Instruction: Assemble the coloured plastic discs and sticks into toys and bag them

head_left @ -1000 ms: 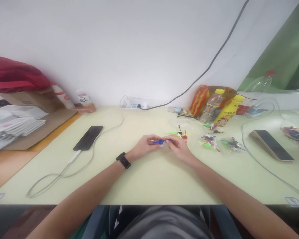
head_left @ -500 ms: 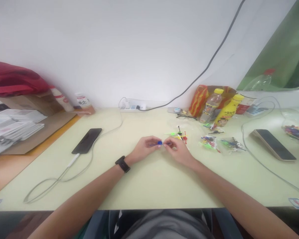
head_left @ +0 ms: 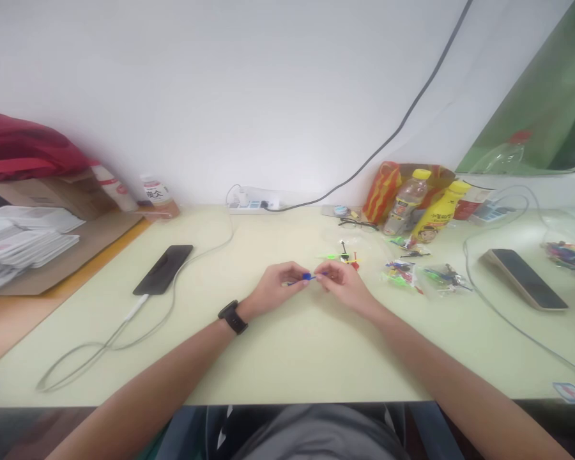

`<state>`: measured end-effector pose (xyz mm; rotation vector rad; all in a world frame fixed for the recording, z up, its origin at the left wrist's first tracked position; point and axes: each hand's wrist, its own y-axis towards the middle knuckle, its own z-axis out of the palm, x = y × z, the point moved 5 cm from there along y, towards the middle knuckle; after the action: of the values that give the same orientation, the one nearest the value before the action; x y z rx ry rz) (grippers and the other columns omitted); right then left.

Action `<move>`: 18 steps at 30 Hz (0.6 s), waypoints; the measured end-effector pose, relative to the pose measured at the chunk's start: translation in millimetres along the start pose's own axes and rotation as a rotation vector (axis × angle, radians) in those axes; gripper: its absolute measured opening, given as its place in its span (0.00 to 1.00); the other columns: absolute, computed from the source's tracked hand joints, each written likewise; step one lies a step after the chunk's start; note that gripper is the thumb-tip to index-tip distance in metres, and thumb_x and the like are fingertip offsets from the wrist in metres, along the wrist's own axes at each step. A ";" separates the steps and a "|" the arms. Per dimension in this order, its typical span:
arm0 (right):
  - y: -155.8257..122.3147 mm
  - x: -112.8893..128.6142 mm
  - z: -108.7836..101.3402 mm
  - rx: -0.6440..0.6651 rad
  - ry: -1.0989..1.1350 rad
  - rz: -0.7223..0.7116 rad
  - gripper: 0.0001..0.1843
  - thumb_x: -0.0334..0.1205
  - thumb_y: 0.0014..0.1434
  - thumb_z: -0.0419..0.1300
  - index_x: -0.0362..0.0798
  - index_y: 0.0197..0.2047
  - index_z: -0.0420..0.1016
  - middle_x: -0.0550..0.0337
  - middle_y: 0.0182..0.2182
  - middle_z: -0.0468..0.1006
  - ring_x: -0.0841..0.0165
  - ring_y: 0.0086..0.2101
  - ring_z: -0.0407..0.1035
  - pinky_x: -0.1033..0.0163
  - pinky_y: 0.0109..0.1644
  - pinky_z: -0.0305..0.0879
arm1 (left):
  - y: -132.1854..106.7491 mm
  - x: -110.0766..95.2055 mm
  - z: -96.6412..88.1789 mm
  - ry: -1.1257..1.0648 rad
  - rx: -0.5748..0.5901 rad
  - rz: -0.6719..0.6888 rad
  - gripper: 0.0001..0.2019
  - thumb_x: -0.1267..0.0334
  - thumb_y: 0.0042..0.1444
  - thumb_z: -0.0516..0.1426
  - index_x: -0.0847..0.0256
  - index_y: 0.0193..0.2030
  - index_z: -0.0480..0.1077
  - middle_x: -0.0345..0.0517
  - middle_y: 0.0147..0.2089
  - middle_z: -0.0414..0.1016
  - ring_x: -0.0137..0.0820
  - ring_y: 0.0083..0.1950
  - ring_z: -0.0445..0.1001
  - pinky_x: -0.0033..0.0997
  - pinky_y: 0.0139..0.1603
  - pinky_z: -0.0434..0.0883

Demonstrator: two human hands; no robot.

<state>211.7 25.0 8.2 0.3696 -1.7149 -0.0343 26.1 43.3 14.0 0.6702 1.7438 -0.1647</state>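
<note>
Between my fingertips, over the middle of the pale table, is a small blue plastic piece (head_left: 306, 276) with thin blue stems to both sides. My left hand (head_left: 278, 285), below a black watch (head_left: 233, 317), pinches it from the left. From the right, the thumb and forefinger of my right hand (head_left: 339, 283) close on the stem. My fingers cover part of the piece, so its exact shape is hard to make out. Just beyond my right hand lie loose plastic parts (head_left: 345, 257) in black, green, yellow and red.
Bagged colourful parts (head_left: 400, 273) and another small bag (head_left: 448, 278) lie to the right, before a clear bottle (head_left: 407, 203) and a yellow bottle (head_left: 441, 212). A phone (head_left: 163, 269) with a looping white cable (head_left: 110, 345) is at left. Glasses (head_left: 358, 224) rest farther back.
Both hands keep their pinch on the blue piece. It has turned slightly, and more of its stem shows at my right fingertips. The view has shifted a little.
</note>
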 end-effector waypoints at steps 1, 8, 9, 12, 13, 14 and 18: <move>0.6 -0.7 -0.4 -0.004 0.065 0.015 0.17 0.54 0.61 0.67 0.48 0.41 0.77 0.58 0.32 0.77 0.67 0.30 0.70 0.61 0.34 0.69 | 0.1 0.3 -0.1 -0.006 -0.002 -0.003 0.16 0.53 0.61 0.67 0.63 0.48 0.78 0.52 0.46 0.83 0.37 0.47 0.81 0.38 0.54 0.78; 0.6 0.8 -0.6 -0.018 0.238 0.079 0.22 0.56 0.55 0.72 0.48 0.41 0.76 0.59 0.33 0.76 0.68 0.30 0.71 0.60 0.37 0.72 | -0.7 0.9 -0.3 -0.042 -0.019 -0.007 0.16 0.53 0.60 0.68 0.64 0.46 0.78 0.52 0.44 0.83 0.37 0.45 0.81 0.38 0.51 0.78; 0.4 1.8 -0.5 -0.019 0.245 0.077 0.21 0.56 0.55 0.72 0.48 0.41 0.76 0.60 0.33 0.76 0.69 0.30 0.71 0.59 0.37 0.72 | -0.8 0.6 -0.7 -0.038 -0.026 -0.005 0.16 0.53 0.60 0.68 0.64 0.46 0.78 0.52 0.44 0.83 0.37 0.44 0.81 0.37 0.51 0.78; 0.1 3.9 -0.1 -0.020 0.249 0.070 0.21 0.56 0.55 0.72 0.49 0.41 0.76 0.60 0.33 0.76 0.69 0.29 0.71 0.59 0.37 0.72 | -0.6 -1.1 -1.6 -0.044 -0.035 0.007 0.15 0.54 0.60 0.68 0.64 0.46 0.78 0.52 0.44 0.83 0.37 0.45 0.81 0.37 0.51 0.77; 0.0 4.2 0.4 -0.018 0.248 0.069 0.21 0.56 0.55 0.72 0.49 0.41 0.76 0.60 0.33 0.76 0.69 0.30 0.71 0.59 0.37 0.72 | -0.5 -1.8 -1.5 -0.054 -0.031 0.013 0.15 0.54 0.60 0.68 0.63 0.46 0.78 0.52 0.45 0.83 0.37 0.45 0.81 0.37 0.51 0.77; -0.1 4.4 1.1 -0.012 0.246 0.068 0.22 0.56 0.55 0.72 0.49 0.41 0.76 0.60 0.33 0.76 0.68 0.30 0.71 0.59 0.37 0.72 | -0.3 -2.4 -1.3 -0.062 -0.026 0.017 0.14 0.54 0.60 0.68 0.63 0.45 0.78 0.52 0.44 0.83 0.37 0.45 0.81 0.37 0.51 0.77; -0.8 4.7 4.8 0.028 0.241 0.059 0.22 0.57 0.56 0.72 0.49 0.41 0.75 0.60 0.33 0.75 0.68 0.31 0.71 0.59 0.37 0.72 | -0.5 -4.8 -1.6 -0.051 -0.023 0.023 0.13 0.55 0.61 0.67 0.64 0.42 0.77 0.51 0.42 0.83 0.36 0.43 0.81 0.37 0.49 0.77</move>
<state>206.6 22.1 11.7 0.3298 -1.4883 0.0745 25.2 42.0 18.8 0.6636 1.6860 -0.1444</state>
